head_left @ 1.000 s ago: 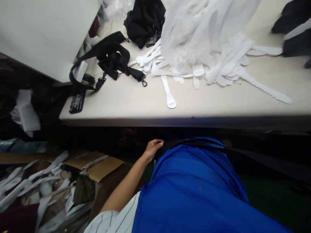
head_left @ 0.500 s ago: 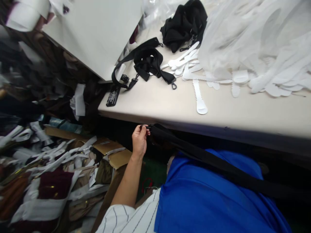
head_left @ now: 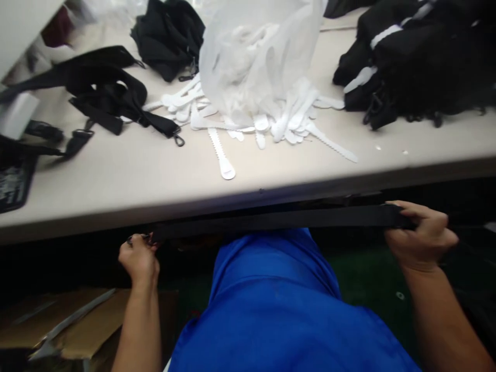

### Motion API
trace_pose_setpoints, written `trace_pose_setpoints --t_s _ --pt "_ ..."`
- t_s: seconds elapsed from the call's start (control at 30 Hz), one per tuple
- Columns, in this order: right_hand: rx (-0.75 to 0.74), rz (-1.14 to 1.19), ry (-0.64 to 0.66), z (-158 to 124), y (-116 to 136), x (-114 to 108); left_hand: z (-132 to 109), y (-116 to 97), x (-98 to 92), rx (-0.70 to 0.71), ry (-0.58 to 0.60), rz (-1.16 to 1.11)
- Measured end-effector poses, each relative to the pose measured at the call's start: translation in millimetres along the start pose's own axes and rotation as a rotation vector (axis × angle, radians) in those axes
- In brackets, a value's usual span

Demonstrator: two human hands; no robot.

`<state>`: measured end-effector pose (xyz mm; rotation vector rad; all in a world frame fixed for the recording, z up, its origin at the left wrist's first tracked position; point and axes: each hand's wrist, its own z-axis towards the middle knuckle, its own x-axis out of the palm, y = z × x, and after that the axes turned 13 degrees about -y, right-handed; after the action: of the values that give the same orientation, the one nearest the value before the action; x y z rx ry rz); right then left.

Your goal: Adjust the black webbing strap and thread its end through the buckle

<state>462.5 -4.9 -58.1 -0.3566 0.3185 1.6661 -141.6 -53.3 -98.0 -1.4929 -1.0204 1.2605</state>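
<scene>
A black strap (head_left: 271,221) is stretched level between my two hands, just below the table's front edge and above my blue apron (head_left: 271,299). My left hand (head_left: 139,256) pinches its left end, where a small dark clip partly shows between the fingers. At the other end my right hand (head_left: 422,235) is closed round the strap, with the fingers wrapped over it. On the table, the nearest white serrated tie strip (head_left: 221,155) lies apart from a pile of similar white strips (head_left: 290,116).
The table (head_left: 127,181) bears a clear plastic bag (head_left: 259,62), loose black straps (head_left: 104,93), a bunched black bundle (head_left: 168,39) and a heap of black straps (head_left: 422,62) at right. An open cardboard box (head_left: 89,330) stands on the floor at lower left.
The view has swung to the right. The strap, slanting across my lap before, is now level and taut. My right hand has come into view, gripping its right end.
</scene>
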Motion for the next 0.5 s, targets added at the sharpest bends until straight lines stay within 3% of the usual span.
trace_pose_setpoints --t_s 0.13,0.23,0.33,0.5 --pt "0.141 0.126 0.144 -1 25 0 4 11 -3.4 -0.108 -0.020 0.148" --pt "0.425 0.238 0.204 -4 35 2 9 20 -6.8 -0.156 -0.032 0.237" --pt "0.741 0.359 0.176 -2 45 6 15 34 -5.6 -0.200 -0.047 0.272" --pt "1.168 0.558 0.120 12 56 12 18 58 4.9 -0.406 0.147 0.284"
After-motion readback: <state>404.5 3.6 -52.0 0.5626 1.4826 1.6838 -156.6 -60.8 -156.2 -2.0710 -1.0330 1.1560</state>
